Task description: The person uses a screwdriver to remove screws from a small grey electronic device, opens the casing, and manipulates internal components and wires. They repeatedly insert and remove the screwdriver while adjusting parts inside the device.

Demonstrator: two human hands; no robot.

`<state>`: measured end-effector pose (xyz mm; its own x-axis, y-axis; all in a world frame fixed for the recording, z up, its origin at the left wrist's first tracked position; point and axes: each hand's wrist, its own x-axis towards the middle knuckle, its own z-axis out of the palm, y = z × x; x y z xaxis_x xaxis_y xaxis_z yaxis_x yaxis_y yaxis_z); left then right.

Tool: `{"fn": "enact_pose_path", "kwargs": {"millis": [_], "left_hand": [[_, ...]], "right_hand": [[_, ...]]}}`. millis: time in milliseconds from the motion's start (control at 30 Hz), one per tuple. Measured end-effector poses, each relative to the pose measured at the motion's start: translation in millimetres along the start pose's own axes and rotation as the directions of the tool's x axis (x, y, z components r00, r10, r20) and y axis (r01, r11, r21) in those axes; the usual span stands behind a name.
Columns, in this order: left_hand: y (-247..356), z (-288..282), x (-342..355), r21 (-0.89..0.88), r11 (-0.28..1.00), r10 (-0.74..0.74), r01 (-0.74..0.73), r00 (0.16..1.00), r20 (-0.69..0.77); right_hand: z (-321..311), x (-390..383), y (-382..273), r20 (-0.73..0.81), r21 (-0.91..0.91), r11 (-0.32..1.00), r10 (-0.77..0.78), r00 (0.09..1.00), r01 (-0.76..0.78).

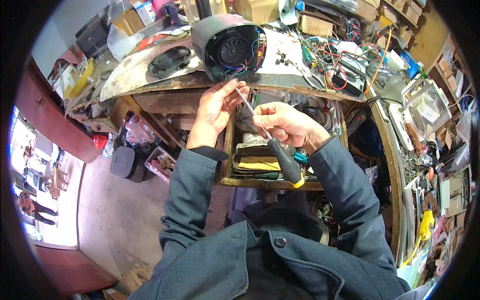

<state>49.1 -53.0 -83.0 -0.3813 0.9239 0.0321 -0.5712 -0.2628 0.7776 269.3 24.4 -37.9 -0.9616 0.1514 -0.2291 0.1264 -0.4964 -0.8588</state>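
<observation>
A screwdriver [286,162] with a black handle and yellow end slants between my hands, its handle toward me. My right hand [289,125] is closed around its metal shaft, just above the handle. At the far end of the shaft, the fingertips of my left hand [215,107] pinch together around the tip; whether a small part is there too I cannot make out. Just beyond my left fingers, on the bench edge, stands a dark rounded housing [222,32] with its open side facing me, showing a round speaker-like part and coloured wires.
A black oval grille-like cover [170,62] lies on the bench left of the housing. Tangled cables [340,65] and tools spread to the right. Below my hands an open wooden drawer [260,184] juts out, holding tools and a yellow item. A dark box [129,164] stands on the floor.
</observation>
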Motion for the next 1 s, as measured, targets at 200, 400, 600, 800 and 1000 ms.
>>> {"fn": "enact_pose_path", "kwargs": {"millis": [200, 400, 600, 800, 1000], "left_hand": [[0, -9, -1, -0.137, 0.99, -0.007, 0.023, 0.993, 0.115], [0, -10, 0, -0.218, 0.975, -0.024, 0.046, 0.995, 0.101], [0, -8, -2, -0.353, 0.935, -0.007, 0.032, 0.997, 0.072], [-7, -8, -1, -0.269, 0.963, 0.008, 0.003, 0.999, 0.04], [-8, -1, -3, -0.082, 0.992, 0.092, -0.093, 0.996, -0.017]], "right_hand": [[11, 1, 4, -0.062, -0.132, 0.991, -0.034, 0.997, 0.026], [14, 3, 18, -0.212, -0.399, 0.916, -0.138, 0.968, 0.043], [11, -11, 32, -0.198, -0.389, 0.921, -0.126, 0.972, 0.04], [12, -26, 44, -0.204, -0.359, 0.929, -0.179, 0.963, 0.096], [17, -6, 32, -0.224, -0.333, 0.936, -0.194, 0.955, 0.113]]}}
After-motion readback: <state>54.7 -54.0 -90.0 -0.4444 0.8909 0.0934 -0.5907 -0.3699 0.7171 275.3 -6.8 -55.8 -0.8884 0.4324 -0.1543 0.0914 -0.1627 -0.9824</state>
